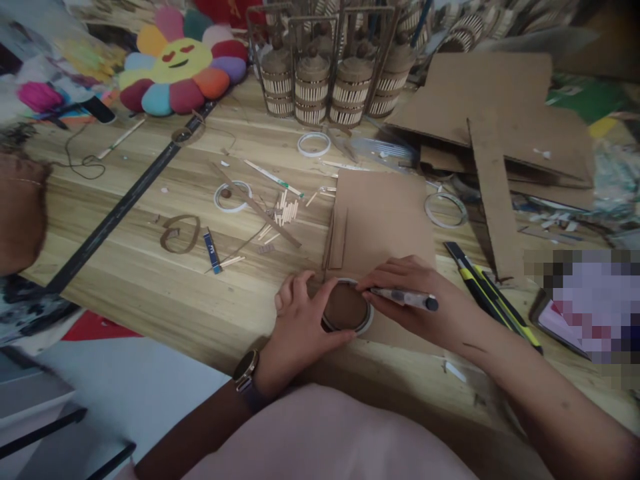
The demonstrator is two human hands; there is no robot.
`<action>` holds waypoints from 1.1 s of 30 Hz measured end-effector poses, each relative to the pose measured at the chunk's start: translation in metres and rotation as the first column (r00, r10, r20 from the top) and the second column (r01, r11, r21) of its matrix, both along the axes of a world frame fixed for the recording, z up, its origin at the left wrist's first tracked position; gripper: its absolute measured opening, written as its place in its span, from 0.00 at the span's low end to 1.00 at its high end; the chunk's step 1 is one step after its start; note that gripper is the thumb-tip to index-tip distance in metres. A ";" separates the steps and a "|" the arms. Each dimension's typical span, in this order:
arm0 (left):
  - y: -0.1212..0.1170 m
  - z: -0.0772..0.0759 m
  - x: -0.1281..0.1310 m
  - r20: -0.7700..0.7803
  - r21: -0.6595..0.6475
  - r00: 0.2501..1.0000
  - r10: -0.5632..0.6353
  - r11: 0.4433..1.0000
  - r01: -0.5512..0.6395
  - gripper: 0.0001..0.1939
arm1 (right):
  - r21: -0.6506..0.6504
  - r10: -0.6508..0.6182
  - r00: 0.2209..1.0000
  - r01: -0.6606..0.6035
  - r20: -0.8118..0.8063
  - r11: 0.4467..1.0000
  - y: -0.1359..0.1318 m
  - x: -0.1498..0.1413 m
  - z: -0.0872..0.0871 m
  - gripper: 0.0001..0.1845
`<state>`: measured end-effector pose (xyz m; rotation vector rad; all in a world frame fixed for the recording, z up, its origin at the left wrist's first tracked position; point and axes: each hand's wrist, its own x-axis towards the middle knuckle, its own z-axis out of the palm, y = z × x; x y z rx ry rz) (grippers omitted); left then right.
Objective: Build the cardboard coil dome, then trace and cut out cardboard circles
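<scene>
My left hand [303, 323], with a watch on its wrist, curls its thumb and fingers round a roll of tape [369, 321] lying flat near the table's front edge. Brown cardboard shows through the ring's middle. In my right hand [420, 283] is a pen [406, 298], gripped between thumb and fingers. The pen's tip is hidden by my fingers at the ring's upper right rim. Under the ring and my right hand lies a cardboard sheet [383, 213], with narrow cardboard strips [339, 240] on its left side.
Two box cutters [493, 297] lie right of my right hand. Other tape rolls [446, 210], loose matchsticks [287, 210] and a matchbox piece [211, 252] are scattered about. Stick-and-cardboard lanterns [313, 87], stacked cardboard [485, 93] and a flower cushion [183, 67] stand behind. Another person's arm [23, 213] is at left.
</scene>
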<state>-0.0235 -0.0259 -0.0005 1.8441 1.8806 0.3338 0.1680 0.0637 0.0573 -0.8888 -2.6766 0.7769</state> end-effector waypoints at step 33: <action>-0.001 -0.006 0.000 -0.007 -0.008 1.000 -0.001 1.000 0.001 0.41 | 0.106 -0.052 0.999 0.051 0.008 0.993 -0.037 0.002 0.007 0.08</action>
